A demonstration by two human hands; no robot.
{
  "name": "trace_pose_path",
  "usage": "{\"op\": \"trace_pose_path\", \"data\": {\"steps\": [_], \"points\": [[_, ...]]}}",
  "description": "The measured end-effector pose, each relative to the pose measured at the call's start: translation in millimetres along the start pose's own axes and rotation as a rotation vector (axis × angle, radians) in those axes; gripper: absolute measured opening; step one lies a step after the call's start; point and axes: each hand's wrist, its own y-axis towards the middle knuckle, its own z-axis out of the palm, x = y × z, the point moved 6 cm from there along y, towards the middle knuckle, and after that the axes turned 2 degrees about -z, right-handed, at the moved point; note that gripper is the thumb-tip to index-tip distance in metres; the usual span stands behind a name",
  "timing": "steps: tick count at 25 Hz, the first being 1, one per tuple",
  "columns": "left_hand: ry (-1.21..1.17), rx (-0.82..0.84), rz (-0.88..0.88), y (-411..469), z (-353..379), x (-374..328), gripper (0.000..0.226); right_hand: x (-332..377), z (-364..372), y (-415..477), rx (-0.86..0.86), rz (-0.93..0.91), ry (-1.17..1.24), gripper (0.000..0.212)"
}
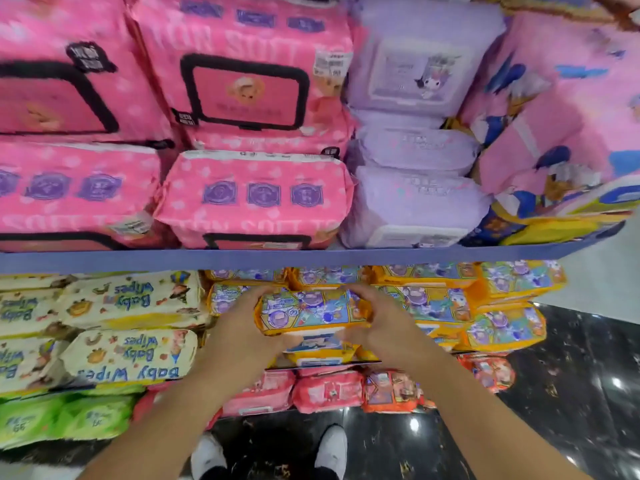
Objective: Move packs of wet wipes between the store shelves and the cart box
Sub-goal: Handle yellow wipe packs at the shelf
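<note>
An orange pack of wet wipes (304, 311) with blue cartoon print sits at the front of the middle shelf, on top of similar orange packs (450, 306). My left hand (242, 323) grips its left end and my right hand (381, 323) grips its right end, fingers curled over the top edge and thumbs below. The cart box is out of view.
A blue shelf edge (311, 256) runs just above my hands, loaded with pink packs (256, 199) and purple packs (415, 202). Cream baby wipes packs (131, 355) lie to the left, green packs (69, 417) and red packs (325, 389) lower down. Dark glossy floor (571, 393) lies at right.
</note>
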Motion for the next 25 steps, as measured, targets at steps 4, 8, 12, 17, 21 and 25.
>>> {"op": "trace_pose_path", "data": {"steps": [4,8,12,17,21,25], "points": [[0.014,-0.091,0.065,39,30,5,0.072,-29,-17,49,-0.067,-0.126,-0.102,0.075],[0.083,-0.107,0.102,58,46,8,0.075,-43,-20,64,-0.059,-0.196,-0.297,0.075],[0.072,-0.070,0.093,64,70,16,0.077,-59,-26,65,-0.036,-0.173,-0.475,0.080],[0.130,-0.029,0.146,76,90,6,0.082,-69,-46,62,-0.043,-0.151,-0.601,0.078],[0.539,-0.117,0.287,81,82,7,0.080,-63,-22,64,-0.235,-0.416,-0.828,0.077],[0.818,-0.175,0.422,88,97,20,0.085,-68,-4,58,-0.393,-0.545,-0.981,0.074]]}}
